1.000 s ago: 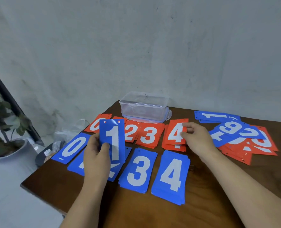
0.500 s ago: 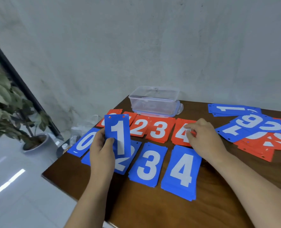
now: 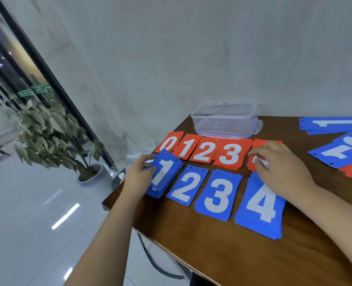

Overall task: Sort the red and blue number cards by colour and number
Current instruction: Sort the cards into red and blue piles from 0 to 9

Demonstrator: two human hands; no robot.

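Observation:
Two rows of number cards lie on the brown table (image 3: 222,244). The far row is red: 0 (image 3: 168,142), 1 (image 3: 188,147), 2 (image 3: 205,150), 3 (image 3: 231,154) and a red 4 pile (image 3: 253,165) mostly hidden under my right hand (image 3: 278,168), whose curled fingers rest on it. The near row is blue: 2 (image 3: 186,187), 3 (image 3: 218,196), 4 (image 3: 261,205). My left hand (image 3: 139,174) grips a blue 1 card (image 3: 167,172), low over the blue pile at the row's left end.
A clear plastic box (image 3: 224,119) stands behind the red row. Unsorted blue and red cards (image 3: 340,149) lie heaped at the right edge. The table's left edge drops to a tiled floor with a potted plant (image 3: 53,133).
My left hand has lowered the upright blue 1 card down onto the left blue pile. My right hand stays on the red 4 pile. The camera has swung left.

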